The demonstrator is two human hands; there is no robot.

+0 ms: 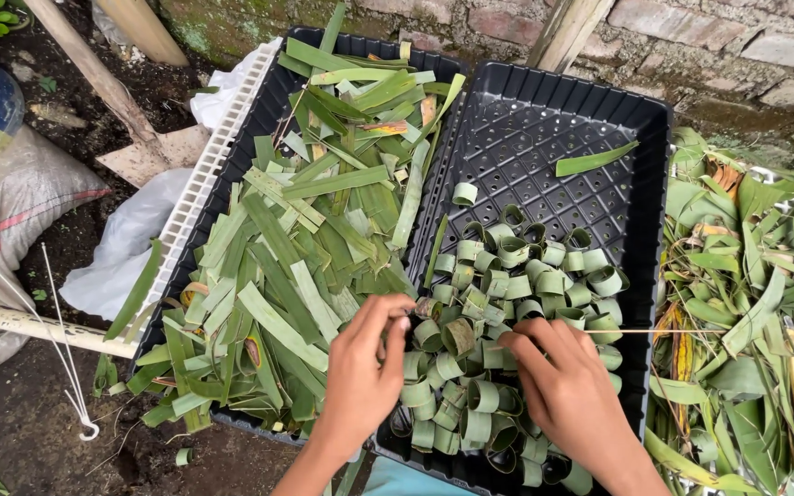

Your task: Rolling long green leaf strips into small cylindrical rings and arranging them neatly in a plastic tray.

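— Head view: what are the hands busy with?
— Both meet over the right black tray (640,138). The left hand (360,367) pinches a rolled leaf ring (459,337) with thumb and forefinger closed on it, right at the near edge of the heap of leaf rings (507,276).
— And the right hand (567,386)?
— Its fingers are pressed together on a thin stick (654,332) that runs out level to the right, its tip end meeting the ring.
— What lies around them?
— The left black tray (259,119) is piled with flat cut leaf strips (296,266). A loose pile of long green leaves (755,312) lies right of the trays, and a white plastic sack (126,243) lies to their left on dark soil.
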